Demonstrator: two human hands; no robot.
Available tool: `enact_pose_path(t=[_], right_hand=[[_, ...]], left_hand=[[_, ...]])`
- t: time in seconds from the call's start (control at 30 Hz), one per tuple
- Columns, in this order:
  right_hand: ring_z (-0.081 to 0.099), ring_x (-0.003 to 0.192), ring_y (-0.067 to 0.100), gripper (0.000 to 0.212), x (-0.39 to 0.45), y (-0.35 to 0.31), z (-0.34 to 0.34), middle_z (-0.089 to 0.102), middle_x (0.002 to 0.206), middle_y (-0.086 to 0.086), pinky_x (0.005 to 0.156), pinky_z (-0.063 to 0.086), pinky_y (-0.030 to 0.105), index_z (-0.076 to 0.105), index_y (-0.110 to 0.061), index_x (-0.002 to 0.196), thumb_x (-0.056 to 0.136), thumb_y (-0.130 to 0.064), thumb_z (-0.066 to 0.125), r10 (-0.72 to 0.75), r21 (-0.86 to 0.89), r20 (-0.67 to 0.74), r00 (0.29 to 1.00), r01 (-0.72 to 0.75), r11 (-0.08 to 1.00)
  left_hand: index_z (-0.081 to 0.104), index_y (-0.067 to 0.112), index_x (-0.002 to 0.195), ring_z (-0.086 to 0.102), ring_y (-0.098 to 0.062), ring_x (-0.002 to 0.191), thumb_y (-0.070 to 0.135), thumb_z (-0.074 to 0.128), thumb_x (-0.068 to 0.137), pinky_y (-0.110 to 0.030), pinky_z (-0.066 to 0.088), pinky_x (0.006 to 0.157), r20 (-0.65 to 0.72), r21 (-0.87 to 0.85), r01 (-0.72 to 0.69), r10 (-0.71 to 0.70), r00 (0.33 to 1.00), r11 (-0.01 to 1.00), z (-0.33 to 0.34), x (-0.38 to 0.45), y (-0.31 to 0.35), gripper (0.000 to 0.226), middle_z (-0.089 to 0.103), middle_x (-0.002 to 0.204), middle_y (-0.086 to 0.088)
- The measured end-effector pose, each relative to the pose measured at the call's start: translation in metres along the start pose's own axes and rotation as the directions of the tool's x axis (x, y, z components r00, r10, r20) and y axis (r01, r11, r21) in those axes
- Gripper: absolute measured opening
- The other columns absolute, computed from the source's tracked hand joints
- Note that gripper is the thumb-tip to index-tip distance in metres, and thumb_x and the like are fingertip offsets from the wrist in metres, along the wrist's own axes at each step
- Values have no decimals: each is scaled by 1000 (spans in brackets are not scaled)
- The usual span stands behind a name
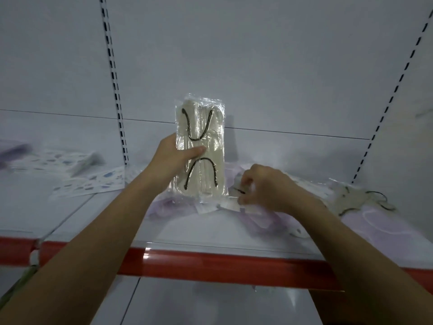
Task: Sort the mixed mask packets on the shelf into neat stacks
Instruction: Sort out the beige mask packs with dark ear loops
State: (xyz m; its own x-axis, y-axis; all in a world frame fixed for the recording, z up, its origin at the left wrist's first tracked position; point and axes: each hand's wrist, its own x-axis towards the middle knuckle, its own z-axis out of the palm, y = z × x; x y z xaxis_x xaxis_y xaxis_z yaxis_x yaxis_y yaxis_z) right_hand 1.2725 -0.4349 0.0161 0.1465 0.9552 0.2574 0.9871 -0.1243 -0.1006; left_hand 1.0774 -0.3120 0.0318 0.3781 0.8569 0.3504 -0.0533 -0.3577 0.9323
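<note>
- On the white metal shelf (pixel 210 233) w/ a red front strip (pixel 210 263), mask packets lie mixed, mostly centre & right.
- Left hand (pixel 174 158) holds a clear plastic packet of cream masks with black ear loops (pixel 201 146) upright above the shelf, long side vertical; thumb lies across the packet's front at mid-height, remaining fingers curled behind its left edge, so it's gripping it.
- That packet's bottom edge is just above or touching the pile below; can't tell which.
- Right hand (pixel 264 186) is down on the pile just right of the upright packet, fingers curled & pinching a flat clear packet with a white mask and a short black loop (pixel 236 198).
- Under both hands: pale lilac mask packets (pixel 262 219) spread flat, overlapping.
- Far right, near the back panel: a loose heap of cream masks with black loops in crumpled clear wrap (pixel 351 198).
- Left part of shelf: white packets with a blue speckled pattern (pixel 89 181), lying flat, well apart from the hands; blurred.
- White back panel (pixel 257 66) w/ slotted uprights (pixel 114 90) behind.
</note>
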Motion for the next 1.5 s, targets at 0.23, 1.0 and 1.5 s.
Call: enact_pose_path(t=[0.23, 1.0, 1.5], right_hand=[[60, 78, 12, 14, 9, -2, -27, 67, 82, -7, 71, 46, 27, 74, -16, 83, 89, -25, 66, -1, 292, -226, 974, 69, 954], [55, 85, 21, 14, 25, -53, 4, 64, 90, 0, 76, 47, 43, 68, -16, 89, 88, -28, 62, -530, 19, -415, 739, 590, 807], [69, 105, 16, 39, -8, -47, -12, 68, 118, 4, 87, 59, 35, 51, -15, 128, 92, -11, 67, 121, 943, -269, 955, 236, 235]], left_hand=[[66, 10, 113, 75, -21, 87, 8, 70, 89, -30, 60, 63, -96, -338, 126, -167, 981, 933, -10, 6, -27, 24, 76, 101, -7], [68, 17, 122, 69, -24, 109, 66, 42, 90, -41, 54, 92, 224, -293, 254, -192, 956, 922, -10, 0, -26, 65, 72, 117, -8], [39, 19, 143, 68, -17, 112, -2, 70, 85, -31, 58, 86, 193, -188, -219, 254, 948, 957, 10, -41, 3, 69, 70, 121, 1]])
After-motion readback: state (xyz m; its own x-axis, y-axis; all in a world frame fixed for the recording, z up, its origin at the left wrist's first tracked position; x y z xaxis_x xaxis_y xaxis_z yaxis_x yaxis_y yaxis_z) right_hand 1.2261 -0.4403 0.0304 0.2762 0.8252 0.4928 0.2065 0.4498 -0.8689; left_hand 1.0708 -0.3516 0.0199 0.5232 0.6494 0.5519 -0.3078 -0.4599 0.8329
